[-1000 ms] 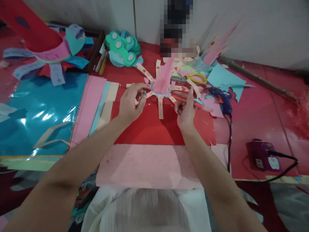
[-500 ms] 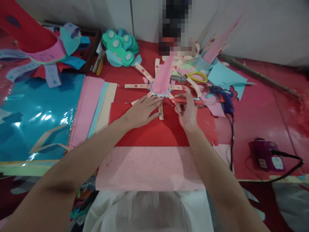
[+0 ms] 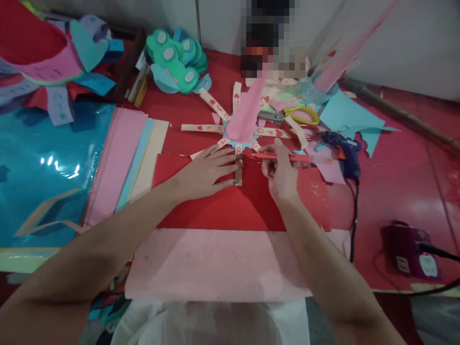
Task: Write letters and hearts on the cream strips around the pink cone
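A pink paper cone (image 3: 244, 120) stands in the middle of a ring of cream paper strips (image 3: 203, 128) marked with red letters and hearts. My left hand (image 3: 212, 171) lies flat with fingers spread, its fingertips on the strip lettered B (image 3: 238, 165) at the front. To the right, my right hand (image 3: 282, 167) is closed round a red pen (image 3: 273, 156), its tip pointing left, close to the strip's right side. Under both hands lies red paper (image 3: 215, 211), with a pale pink sheet (image 3: 223, 263) nearer to me.
Yellow-handled scissors (image 3: 302, 115) and a blue glue gun (image 3: 350, 155) lie at the right, with a purple power box (image 3: 413, 251) further out. Green foam shapes (image 3: 178, 60) sit at the back left. Blue plastic-wrapped sheets (image 3: 53, 167) lie at the left.
The camera view has shifted. The pen has moved off the strip lettered C and now points toward the B strip, and my left hand's fingers are spread wider.
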Motion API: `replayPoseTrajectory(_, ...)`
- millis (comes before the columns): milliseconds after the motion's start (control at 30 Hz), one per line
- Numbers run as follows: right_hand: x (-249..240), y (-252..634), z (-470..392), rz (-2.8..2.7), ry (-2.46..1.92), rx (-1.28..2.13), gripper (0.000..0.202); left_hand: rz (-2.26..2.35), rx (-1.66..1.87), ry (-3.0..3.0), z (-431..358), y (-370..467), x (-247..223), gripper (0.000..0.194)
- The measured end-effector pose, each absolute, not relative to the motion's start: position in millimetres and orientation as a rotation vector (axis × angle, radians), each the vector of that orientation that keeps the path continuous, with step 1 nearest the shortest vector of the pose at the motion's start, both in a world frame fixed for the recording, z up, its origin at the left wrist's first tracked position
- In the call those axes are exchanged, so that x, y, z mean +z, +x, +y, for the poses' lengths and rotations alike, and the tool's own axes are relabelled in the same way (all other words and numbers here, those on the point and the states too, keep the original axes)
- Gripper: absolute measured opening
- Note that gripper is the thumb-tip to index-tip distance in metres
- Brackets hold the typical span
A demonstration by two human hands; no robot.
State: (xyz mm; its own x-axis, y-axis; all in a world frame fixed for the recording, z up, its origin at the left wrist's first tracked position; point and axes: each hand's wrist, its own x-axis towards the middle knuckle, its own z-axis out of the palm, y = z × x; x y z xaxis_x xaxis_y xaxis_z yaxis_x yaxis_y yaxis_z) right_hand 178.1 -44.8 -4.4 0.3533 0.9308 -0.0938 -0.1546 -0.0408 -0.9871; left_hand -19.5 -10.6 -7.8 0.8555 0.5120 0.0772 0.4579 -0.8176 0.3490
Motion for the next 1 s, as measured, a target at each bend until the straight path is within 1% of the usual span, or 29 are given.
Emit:
replayPoseTrajectory(100,-3.7,177.8,-45.9,-0.771,-1.314,1.036,0.037,0.666,0.328,2.725,-10.9,-21.3,-6.5,0.041)
replayPoseTrajectory(167,-3.1,177.5,-46.2,-0.759,-1.310,1.033,0.037,0.691,0.351,2.716,-11.9,-21.4,-4.7,0.041)
replayPoseTrajectory(300,-2.3,176.7,-46.1,-0.762,-1.308,1.029,0.038,0.868,0.284,2.648,-14.3,-18.7,-1.8,0.057)
replayPoseTrajectory(367,-2.7,176.5,-46.2,-0.788,-1.310,1.038,0.039,0.900,0.210,2.634,-14.9,-16.8,-1.7,0.060)
replayPoseTrajectory(433,-3.8,176.5,-46.5,-0.824,-1.304,1.063,0.041,0.895,0.153,2.638,-14.8,-15.7,-2.4,0.058)
replayPoseTrajectory(533,-5.7,176.7,-46.9,-0.860,-1.273,1.107,0.042,0.886,0.159,2.633,-13.8,-16.0,-3.5,0.054)
replayPoseTrajectory(767,-6.1,176.2,-43.8,-0.794,-1.272,1.098,0.038,0.862,0.326,2.551,-11.7,-18.9,-3.7,0.044)
replayPoseTrajectory(1000,-8.9,176.8,-41.3,-0.810,-1.240,1.093,0.035,0.848,0.414,2.538,-11.6,-18.2,-6.2,0.041)
